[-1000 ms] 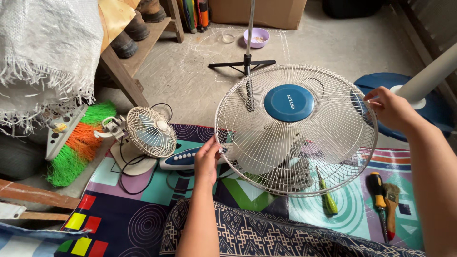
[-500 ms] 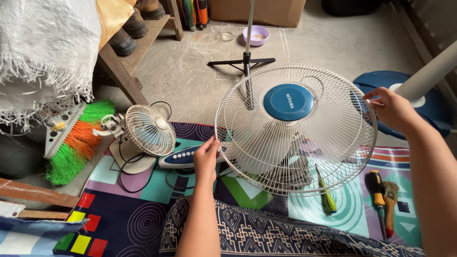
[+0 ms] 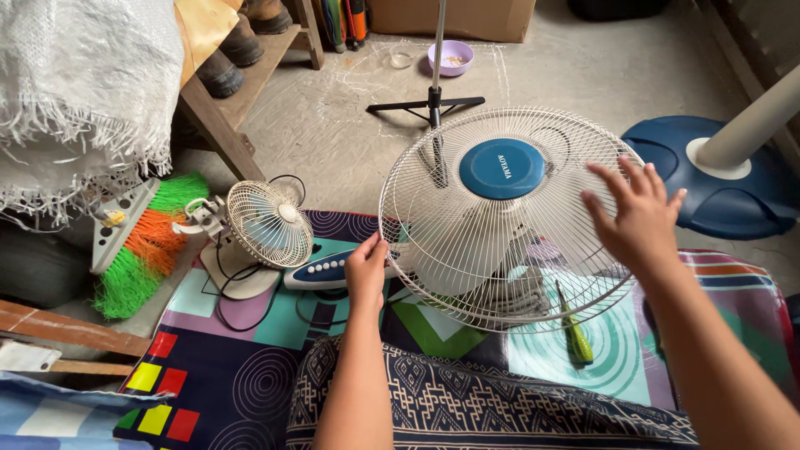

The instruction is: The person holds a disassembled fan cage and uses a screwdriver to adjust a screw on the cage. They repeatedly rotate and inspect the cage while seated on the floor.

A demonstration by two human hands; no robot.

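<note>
Fan guard (image 3: 508, 221), round white wire cage with a blue centre cap (image 3: 502, 168), sits tilted over the fan body on a patterned mat (image 3: 250, 367), just ahead of the person's lap. Left hand (image 3: 367, 271) pinches the near left rim, thumb and fingers closed on the wire. Right hand (image 3: 637, 212) lies flat against the right face of the cage, fingers spread and straight, palm on the wires, gripping nothing.

Handling, as judged: the cage looks light and springy, thin wires that would bend if squeezed mid-span. The outer rim ring appears the stiffest part, so that is the place to hold, at two opposite points. Wires look smooth, likely a bit slippery; gaps wide enough to hook fingertips through.

Nearby: small desk fan (image 3: 268, 223) just left of the left hand, with its cord looped on the mat. Blue-and-white control panel (image 3: 329, 269) lies by the left wrist. Green-handled screwdriver (image 3: 575, 329) rests on the mat under the cage's lower right edge. Green-and-orange broom (image 3: 146, 242) at far left. Blue fan base (image 3: 708, 167) stands on the concrete floor, right.
</note>
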